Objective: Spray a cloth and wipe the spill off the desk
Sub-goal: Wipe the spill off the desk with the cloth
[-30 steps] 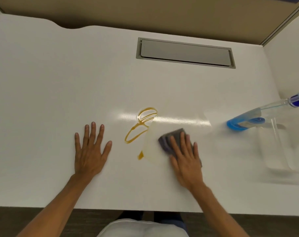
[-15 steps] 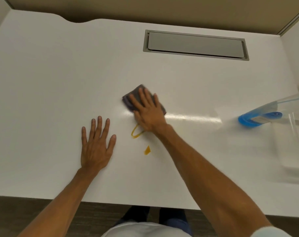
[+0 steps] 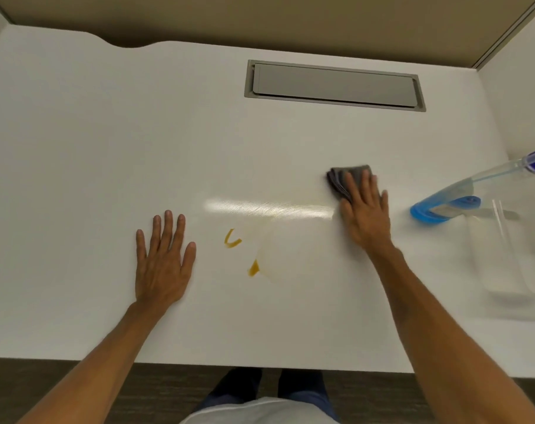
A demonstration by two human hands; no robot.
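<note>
A folded grey cloth point(image 3: 342, 179) lies on the white desk point(image 3: 91, 148), and my right hand point(image 3: 364, 209) presses flat on it with fingers spread. Two small amber remnants of the spill point(image 3: 232, 239) sit left of that hand, one curved streak and one drop lower down, beside a faint wet smear. My left hand point(image 3: 163, 264) rests palm down on the desk, left of the spill, holding nothing. A clear spray bottle point(image 3: 449, 197) with blue liquid leans at the right edge, its blue nozzle pointing up and right.
A grey cable hatch point(image 3: 333, 85) is set into the desk at the back. A clear plastic container point(image 3: 511, 255) stands at the right, by the bottle. The desk's front edge runs along the bottom; a beige partition rises behind.
My right hand has swept the cloth from the upper part of the spill away to the right. Most of the amber spill is gone. My left hand has stayed put.
</note>
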